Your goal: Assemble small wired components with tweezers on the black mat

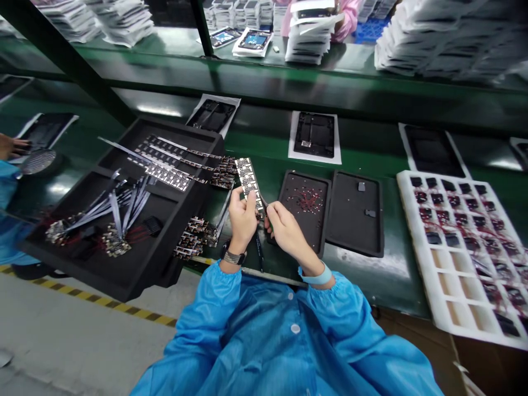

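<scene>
In the head view my left hand point(242, 215) grips a strip of small circuit boards point(248, 179) from its lower end, thumb on top. My right hand point(284, 225) is closed beside the strip's lower right edge, its fingers around a thin dark tool that looks like tweezers point(263, 201); its tip is too small to make out. Just left of the strip lie stacked circuit boards point(224, 172). More small boards point(192, 236) are piled left of my left wrist. A shallow black tray point(289, 190) with thin red wires point(307, 199) is right of my right hand.
A large black tray point(165, 242) with ribbon cables and boards stands left. Another black tray point(355, 242) holds two small dark parts. A white foam tray point(421, 264) with wired parts lies right. Tablet housings point(315, 135) line the back. A co-worker's hand point(10, 147) shows far left.
</scene>
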### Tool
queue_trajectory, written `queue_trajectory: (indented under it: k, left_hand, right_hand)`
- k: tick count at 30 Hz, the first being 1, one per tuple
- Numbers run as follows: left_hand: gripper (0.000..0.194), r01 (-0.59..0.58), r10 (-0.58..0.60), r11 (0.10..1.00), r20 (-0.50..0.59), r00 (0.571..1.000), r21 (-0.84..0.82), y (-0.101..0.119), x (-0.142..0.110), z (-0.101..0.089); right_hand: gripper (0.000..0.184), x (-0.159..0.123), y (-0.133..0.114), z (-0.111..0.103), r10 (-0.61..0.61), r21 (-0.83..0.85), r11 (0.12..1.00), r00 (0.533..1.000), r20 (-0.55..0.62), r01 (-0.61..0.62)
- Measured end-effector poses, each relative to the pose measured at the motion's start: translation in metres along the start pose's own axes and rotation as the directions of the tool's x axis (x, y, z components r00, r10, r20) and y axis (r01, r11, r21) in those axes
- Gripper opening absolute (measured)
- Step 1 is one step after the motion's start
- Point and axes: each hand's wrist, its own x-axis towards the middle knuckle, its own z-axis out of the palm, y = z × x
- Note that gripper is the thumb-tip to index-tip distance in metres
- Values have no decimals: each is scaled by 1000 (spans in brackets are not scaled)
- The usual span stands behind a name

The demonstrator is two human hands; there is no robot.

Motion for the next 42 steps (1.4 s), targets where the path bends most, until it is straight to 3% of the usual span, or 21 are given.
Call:
queue_trajectory:
  k: [5, 10, 12, 14, 16, 19, 26, 32, 39, 42]
  left_hand:
    - [47, 65, -66, 997, -11, 998, -42, -5, -1, 0]
    - [42, 174, -166, 963, 54, 985, -208, -9, 0, 0]
    - [43, 206, -189, 949, 90, 978, -239, -10, 1, -1]
    - [44, 222, -204, 947, 102, 974, -231, -11, 3, -3]
    - [45, 228, -215, 959, 88, 973, -170, -10, 4, -5]
    - [44, 207, -203, 976, 62, 977, -67, -8, 5, -6]
    - [41, 168, -162, 983, 70, 984, -80, -4, 2, 1]
    - [39, 163, -158, 985, 68, 985, -62, -14, 4, 1]
    - [27, 9, -4, 975, -26, 1000, 224, -15, 26, -11]
    - [29, -18, 28, 970, -36, 999, 242, -11, 42, -10]
  right_hand:
    - [32, -1, -1, 6, 4, 58, 998, 1000, -20, -3]
    - [36, 1, 4, 11, 60, 395, 913, 992, 110, -99]
    - [38, 3, 7, 10, 76, 453, 880, 984, 162, -142]
    - [38, 4, 9, 8, 73, 374, 920, 989, 129, -116]
    - [36, 6, 11, 4, 28, 190, 981, 999, 30, -33]
    - [31, 10, 13, 0, -26, 16, 1000, 999, -44, 27]
    - [28, 23, 9, 0, -3, 56, 998, 998, -70, 7]
    - [30, 30, 10, 7, -4, 37, 999, 992, -127, 8]
    - [32, 37, 11, 7, -55, -104, 994, 986, -156, 38]
    - [31, 39, 10, 7, -67, -133, 990, 989, -130, 50]
